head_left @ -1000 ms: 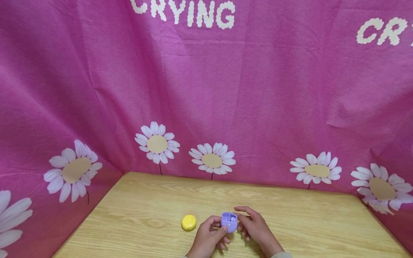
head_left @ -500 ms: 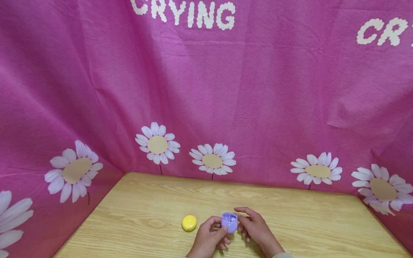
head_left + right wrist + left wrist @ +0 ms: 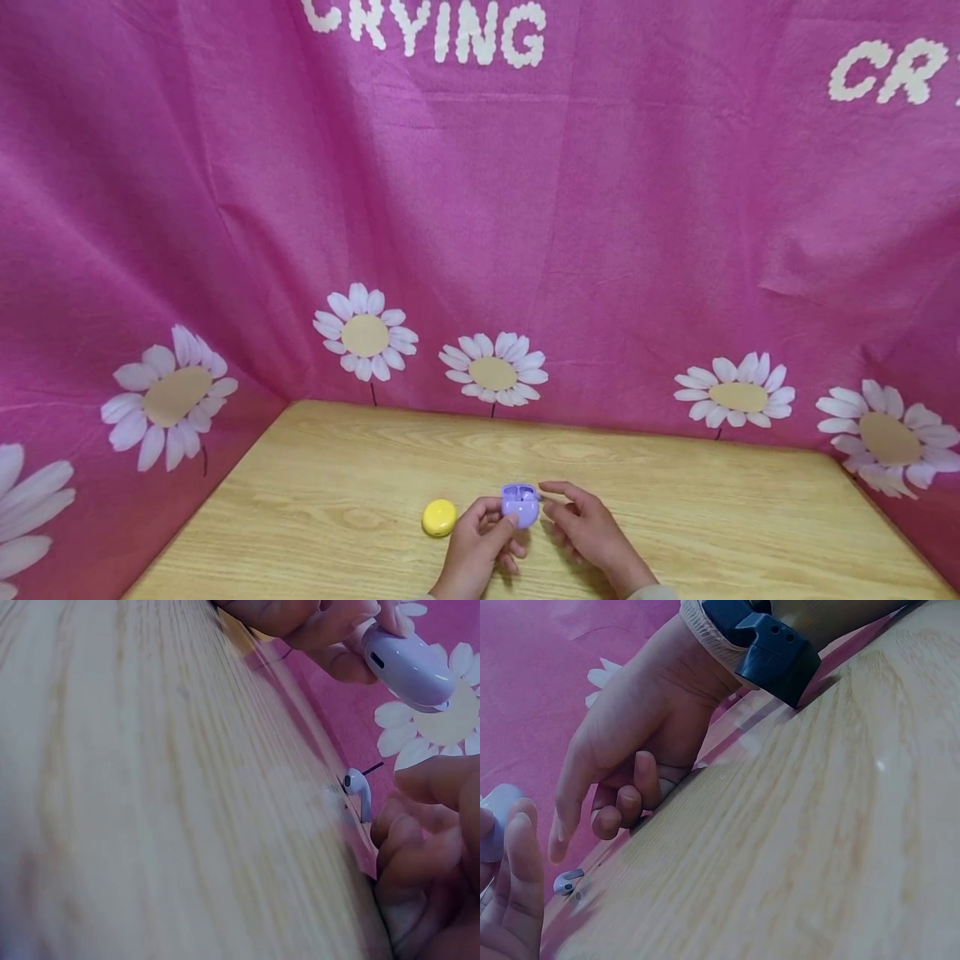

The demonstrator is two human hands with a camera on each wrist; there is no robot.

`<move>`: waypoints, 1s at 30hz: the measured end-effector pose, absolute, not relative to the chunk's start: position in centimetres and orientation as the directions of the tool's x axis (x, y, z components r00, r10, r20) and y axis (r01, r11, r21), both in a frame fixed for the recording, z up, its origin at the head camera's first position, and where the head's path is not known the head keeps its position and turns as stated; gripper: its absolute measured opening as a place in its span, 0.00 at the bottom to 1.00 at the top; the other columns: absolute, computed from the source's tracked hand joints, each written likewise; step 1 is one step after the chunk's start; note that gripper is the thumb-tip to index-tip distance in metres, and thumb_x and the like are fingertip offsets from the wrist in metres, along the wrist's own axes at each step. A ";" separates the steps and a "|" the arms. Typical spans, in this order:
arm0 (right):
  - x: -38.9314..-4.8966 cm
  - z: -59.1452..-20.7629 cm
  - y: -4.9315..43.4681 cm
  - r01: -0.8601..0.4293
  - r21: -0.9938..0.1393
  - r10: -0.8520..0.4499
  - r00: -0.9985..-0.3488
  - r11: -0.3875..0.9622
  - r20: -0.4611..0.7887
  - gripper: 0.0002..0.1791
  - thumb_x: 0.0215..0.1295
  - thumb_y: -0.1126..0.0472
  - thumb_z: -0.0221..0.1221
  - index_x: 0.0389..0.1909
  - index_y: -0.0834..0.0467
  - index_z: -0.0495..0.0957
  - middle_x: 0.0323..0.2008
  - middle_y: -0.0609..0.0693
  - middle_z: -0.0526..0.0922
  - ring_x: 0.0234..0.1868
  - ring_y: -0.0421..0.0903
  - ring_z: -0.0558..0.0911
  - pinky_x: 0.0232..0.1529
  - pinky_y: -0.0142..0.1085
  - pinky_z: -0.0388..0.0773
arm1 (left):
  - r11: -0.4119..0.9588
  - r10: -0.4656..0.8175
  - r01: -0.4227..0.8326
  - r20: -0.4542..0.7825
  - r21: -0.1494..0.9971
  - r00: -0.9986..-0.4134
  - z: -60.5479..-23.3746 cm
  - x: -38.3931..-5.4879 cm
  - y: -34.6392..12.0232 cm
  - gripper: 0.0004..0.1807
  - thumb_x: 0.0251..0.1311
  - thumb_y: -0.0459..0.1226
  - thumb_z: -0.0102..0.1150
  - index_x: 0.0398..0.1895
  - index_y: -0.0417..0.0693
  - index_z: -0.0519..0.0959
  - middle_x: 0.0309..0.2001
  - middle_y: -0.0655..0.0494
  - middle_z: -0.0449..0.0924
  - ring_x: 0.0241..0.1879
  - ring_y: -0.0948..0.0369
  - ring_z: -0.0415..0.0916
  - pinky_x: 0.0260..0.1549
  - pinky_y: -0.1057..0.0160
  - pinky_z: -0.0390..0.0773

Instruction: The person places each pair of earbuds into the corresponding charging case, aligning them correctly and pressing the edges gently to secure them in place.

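My left hand [image 3: 480, 537] grips a purple earbud case [image 3: 521, 511] with its lid up, the thumb on its front. In the right wrist view the case [image 3: 411, 669] shows its rounded base and charging port. A pale earbud [image 3: 357, 787] lies on the table between the hands, beside the right hand's fingertips. The left wrist view shows this earbud [image 3: 568, 883] too, just below the right forefinger. Nothing is held by my right hand [image 3: 592, 529], which hovers right of the case with its forefinger reaching out and its other fingers loosely bent.
A round yellow case [image 3: 439, 517] lies on the wooden table [image 3: 337, 483], left of my left hand. Pink cloth [image 3: 600, 250] with printed daisies and white letters hangs behind the table and along its sides.
My left hand has shifted the case slightly left and away from me, opening a small gap to the right hand. The right hand stays nearly in place.
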State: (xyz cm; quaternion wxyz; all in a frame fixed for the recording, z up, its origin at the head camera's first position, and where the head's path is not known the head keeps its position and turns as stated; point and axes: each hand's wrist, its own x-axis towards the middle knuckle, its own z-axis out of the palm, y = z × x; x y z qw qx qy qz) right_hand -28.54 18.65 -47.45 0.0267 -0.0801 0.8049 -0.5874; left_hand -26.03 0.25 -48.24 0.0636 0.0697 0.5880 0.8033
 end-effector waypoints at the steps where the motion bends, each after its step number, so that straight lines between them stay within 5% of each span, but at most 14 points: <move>1: -28.5 -47.5 18.6 -0.104 -0.943 -0.162 -0.985 0.316 0.054 0.22 0.67 0.57 0.58 0.60 0.59 0.73 0.17 0.48 0.71 0.14 0.39 0.66 0.10 0.26 0.61 | -0.297 0.185 -0.016 0.041 0.955 -0.982 -48.3 -26.0 0.2 0.17 0.63 0.33 0.57 0.51 0.31 0.70 0.37 0.49 0.76 0.23 0.63 0.77 0.17 0.70 0.77; 11: -28.3 -47.0 17.9 -0.231 -0.842 -0.222 -0.965 0.487 0.137 0.23 0.67 0.53 0.58 0.61 0.55 0.75 0.15 0.43 0.70 0.15 0.36 0.68 0.14 0.27 0.64 | -0.282 0.177 -0.019 0.032 0.959 -0.984 -48.3 -25.9 0.0 0.16 0.63 0.32 0.58 0.50 0.31 0.70 0.37 0.49 0.77 0.22 0.63 0.77 0.17 0.70 0.77; 30: -28.6 -47.2 18.4 -0.167 -0.879 -0.156 -0.982 0.446 0.107 0.14 0.65 0.57 0.60 0.50 0.56 0.81 0.16 0.46 0.71 0.15 0.38 0.68 0.13 0.28 0.64 | -0.270 0.202 -0.018 0.038 0.963 -0.979 -48.1 -26.0 0.2 0.16 0.63 0.33 0.58 0.50 0.32 0.70 0.37 0.49 0.76 0.23 0.63 0.77 0.18 0.70 0.77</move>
